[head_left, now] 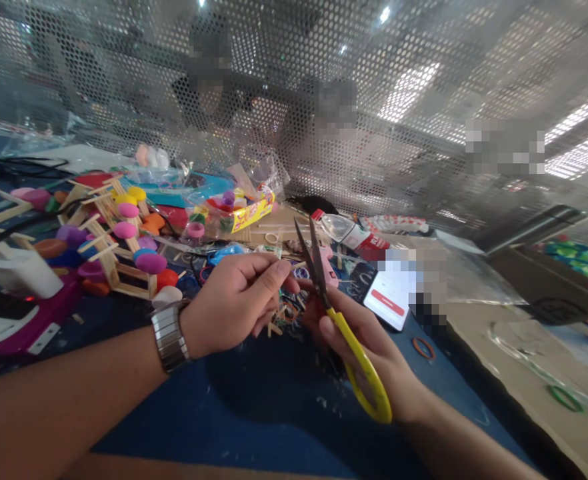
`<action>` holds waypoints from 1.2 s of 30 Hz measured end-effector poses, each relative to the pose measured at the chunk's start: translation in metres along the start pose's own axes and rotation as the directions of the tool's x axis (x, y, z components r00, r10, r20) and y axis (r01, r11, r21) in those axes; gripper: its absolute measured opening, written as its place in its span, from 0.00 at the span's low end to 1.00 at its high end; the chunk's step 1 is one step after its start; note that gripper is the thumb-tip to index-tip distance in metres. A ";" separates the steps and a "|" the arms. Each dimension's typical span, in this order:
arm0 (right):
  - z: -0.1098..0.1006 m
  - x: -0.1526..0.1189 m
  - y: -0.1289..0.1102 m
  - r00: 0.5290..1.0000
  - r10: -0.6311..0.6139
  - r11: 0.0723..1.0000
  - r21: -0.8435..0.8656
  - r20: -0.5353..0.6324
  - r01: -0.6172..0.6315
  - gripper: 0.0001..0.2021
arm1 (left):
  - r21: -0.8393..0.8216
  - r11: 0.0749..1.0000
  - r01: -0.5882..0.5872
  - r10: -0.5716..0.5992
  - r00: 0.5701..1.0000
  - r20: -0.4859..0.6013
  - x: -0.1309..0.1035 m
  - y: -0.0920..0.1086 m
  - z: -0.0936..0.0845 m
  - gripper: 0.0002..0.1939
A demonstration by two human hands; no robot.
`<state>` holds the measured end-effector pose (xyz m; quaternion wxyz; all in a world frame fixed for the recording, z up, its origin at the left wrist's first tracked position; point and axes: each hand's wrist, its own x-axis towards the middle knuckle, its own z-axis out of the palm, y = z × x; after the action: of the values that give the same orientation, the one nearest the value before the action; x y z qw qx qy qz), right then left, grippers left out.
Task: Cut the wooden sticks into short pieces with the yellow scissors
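My right hand (379, 333) is closed around scissors with yellow handles (348, 343), the dark blades slightly apart and pointing up and away from me. To their left, my left hand (234, 297) has thumb and fingertips pinched together; whatever they hold is too small or hidden to name. A metal watch band circles that wrist. Small colourful scraps (289, 310) lie on the blue table (254, 413) behind and between the hands. Left of them stands a construction of wooden sticks (129, 280) with bright round pieces of several colours on it.
A magenta power strip (49, 333) with a white plug (21, 270) sits at the left. Beyond my hands are a bottle (349, 233) with a red label and a yellow-labelled plastic packet (254, 212). A lit phone (391, 293) lies at right, near cardboard (514, 360). Perforated metal rises behind.
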<state>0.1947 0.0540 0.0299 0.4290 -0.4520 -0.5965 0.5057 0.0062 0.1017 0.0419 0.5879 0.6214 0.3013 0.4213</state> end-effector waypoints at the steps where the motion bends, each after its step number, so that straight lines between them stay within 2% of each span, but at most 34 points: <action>1: 0.000 0.000 0.001 1.000 0.005 1.000 -0.002 0.008 -0.005 0.27 | 0.002 1.000 0.005 -0.005 1.000 0.000 0.000 0.000 0.000 0.17; 16: -0.002 -0.001 0.001 0.999 0.010 0.999 -0.049 0.050 -0.008 0.29 | 0.034 0.999 0.003 -0.003 1.000 0.006 0.000 0.002 0.000 0.17; 23: -0.001 0.000 -0.003 0.999 -0.007 0.989 -0.148 0.047 0.014 0.28 | 0.016 0.999 0.034 -0.035 0.999 0.018 0.001 0.002 -0.001 0.19; 36: 0.000 -0.002 0.000 1.000 0.014 0.999 -0.031 0.015 -0.014 0.29 | -0.020 0.999 0.025 -0.025 1.000 0.014 0.000 0.002 0.000 0.18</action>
<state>0.1949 0.0521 0.0302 0.4140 -0.4590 -0.6043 0.5028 0.0062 0.1009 0.0443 0.6016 0.6144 0.3006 0.4126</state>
